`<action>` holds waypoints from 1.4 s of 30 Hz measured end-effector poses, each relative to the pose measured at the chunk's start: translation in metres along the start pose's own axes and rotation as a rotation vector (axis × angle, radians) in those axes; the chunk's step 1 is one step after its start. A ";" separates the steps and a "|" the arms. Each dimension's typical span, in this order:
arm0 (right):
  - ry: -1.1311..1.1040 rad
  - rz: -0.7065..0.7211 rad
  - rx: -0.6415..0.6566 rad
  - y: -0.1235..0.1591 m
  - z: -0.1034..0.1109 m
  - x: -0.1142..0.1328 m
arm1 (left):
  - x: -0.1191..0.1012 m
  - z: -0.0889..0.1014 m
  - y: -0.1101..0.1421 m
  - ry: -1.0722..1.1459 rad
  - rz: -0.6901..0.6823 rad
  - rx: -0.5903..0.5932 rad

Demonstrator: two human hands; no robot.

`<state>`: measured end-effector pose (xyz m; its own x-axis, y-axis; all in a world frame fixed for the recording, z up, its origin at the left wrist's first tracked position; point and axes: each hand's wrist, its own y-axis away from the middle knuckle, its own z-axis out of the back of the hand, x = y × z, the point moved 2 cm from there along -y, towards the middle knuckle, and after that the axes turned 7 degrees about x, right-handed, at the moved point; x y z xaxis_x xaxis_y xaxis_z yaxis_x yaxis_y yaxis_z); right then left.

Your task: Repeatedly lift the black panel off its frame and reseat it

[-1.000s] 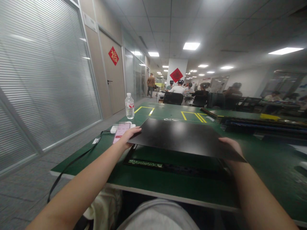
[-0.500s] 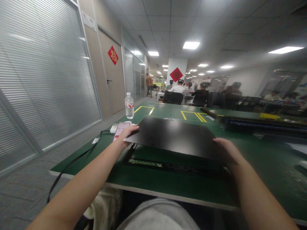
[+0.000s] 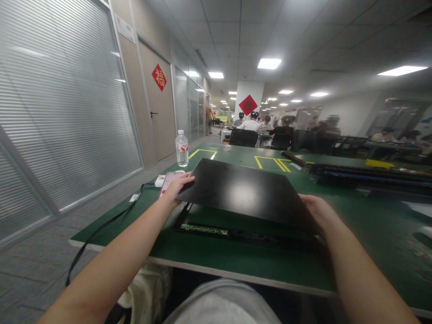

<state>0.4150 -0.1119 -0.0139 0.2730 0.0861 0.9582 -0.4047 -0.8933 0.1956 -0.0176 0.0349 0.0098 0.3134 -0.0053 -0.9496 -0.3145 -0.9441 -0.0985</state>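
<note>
A flat, dark, slightly glossy panel [image 3: 236, 189] is held above the green table [image 3: 216, 267], its far edge tilted up. My left hand [image 3: 176, 188] grips its left edge, with the thumb on top and the other fingers mostly underneath. My right hand [image 3: 315, 209] is closed on the opposite edge, its lower fingers hidden. Below the panel lies a thin black frame [image 3: 270, 238] with a green circuit strip [image 3: 204, 229] along its near side. The panel covers most of that frame.
Left of the panel lie a phone [image 3: 165, 184] and a white plug block [image 3: 159, 181] with a black cable [image 3: 101, 225]. A water bottle [image 3: 182, 149] stands behind them. Long dark strips [image 3: 364, 173] are stacked at the right. Several people sit at tables farther back.
The panel and both hands have shifted slightly left. Its far edge has risen, so the panel tilts more toward me. The frame beneath stays in place. A person in the corridor has walked farther off.
</note>
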 end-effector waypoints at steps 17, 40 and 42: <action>0.085 0.027 -0.135 -0.009 0.011 -0.004 | 0.000 0.005 -0.005 0.013 -0.034 -0.027; 0.289 0.080 -0.255 -0.017 0.016 -0.005 | 0.003 -0.001 0.001 -0.046 0.004 -0.021; 0.314 0.080 -0.263 -0.019 0.018 -0.006 | 0.004 0.000 0.000 -0.085 0.004 -0.032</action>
<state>0.4368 -0.1030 -0.0269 -0.0317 0.1880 0.9817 -0.6341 -0.7630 0.1256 -0.0164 0.0345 0.0056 0.2344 0.0177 -0.9720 -0.2867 -0.9541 -0.0865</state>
